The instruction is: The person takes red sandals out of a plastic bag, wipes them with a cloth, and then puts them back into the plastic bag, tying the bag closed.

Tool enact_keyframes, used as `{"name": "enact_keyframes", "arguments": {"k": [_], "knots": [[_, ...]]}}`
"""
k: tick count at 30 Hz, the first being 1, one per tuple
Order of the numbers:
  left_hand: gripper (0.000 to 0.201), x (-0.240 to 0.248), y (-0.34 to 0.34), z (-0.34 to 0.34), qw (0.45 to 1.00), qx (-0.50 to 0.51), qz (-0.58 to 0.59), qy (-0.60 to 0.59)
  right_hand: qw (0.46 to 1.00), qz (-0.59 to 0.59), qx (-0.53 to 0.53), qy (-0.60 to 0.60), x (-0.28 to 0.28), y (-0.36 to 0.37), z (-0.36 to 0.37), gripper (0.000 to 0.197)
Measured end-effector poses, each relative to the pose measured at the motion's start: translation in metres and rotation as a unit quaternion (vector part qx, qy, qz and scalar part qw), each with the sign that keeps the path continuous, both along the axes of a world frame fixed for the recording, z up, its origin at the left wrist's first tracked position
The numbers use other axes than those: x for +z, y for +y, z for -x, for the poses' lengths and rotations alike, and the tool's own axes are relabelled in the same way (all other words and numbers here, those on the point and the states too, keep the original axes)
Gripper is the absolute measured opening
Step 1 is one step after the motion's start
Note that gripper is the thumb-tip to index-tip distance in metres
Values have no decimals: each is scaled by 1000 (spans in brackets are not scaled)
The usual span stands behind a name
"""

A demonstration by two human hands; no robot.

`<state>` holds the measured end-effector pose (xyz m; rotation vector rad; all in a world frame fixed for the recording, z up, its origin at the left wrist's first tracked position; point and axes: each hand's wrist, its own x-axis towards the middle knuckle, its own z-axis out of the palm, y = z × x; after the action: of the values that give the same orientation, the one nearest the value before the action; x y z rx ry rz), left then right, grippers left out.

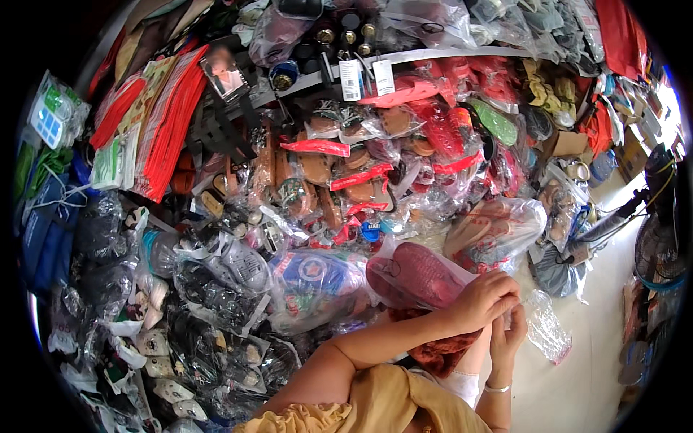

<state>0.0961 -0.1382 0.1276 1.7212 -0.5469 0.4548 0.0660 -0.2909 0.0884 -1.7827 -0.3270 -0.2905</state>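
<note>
My left hand [485,300] reaches across from the left, its fingers curled and meeting the fingertips of my right hand [507,335]. The right hand is raised, with a bracelet on its wrist and its fingers bent together. Whatever is pinched between them is too small or hidden to make out. Right beside the hands is a crumpled clear plastic bag [548,330]; I cannot tell whether it touches them. Just beyond my left forearm sits a dark red slipper [415,274] in a clear bag. A reddish-brown furry piece [442,355] shows under the forearm.
Bagged footwear surrounds me: blue slippers [314,273], brown sandals [314,169] with red packaging, and black shoes [195,289] at left. Red striped bags [170,115] stand far left. Pale floor [577,382] shows on the right, with a fan [660,245] at the edge.
</note>
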Motion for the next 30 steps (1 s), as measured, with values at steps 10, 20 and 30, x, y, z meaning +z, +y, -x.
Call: {"name": "enact_keyframes", "arguments": {"k": [10,20,30], "knots": [[13,3,-10,-9,999,13,-41,-17,993,75,45,-77,24,-23,16,10],[16,-1,-42,-5,980,-20,-146,-132,951,259,161,52,-3,-16,-19,44],[13,-20,-23,-1,982,-16,-156,-100,954,157,257,4,-16,35,-47,69]]}}
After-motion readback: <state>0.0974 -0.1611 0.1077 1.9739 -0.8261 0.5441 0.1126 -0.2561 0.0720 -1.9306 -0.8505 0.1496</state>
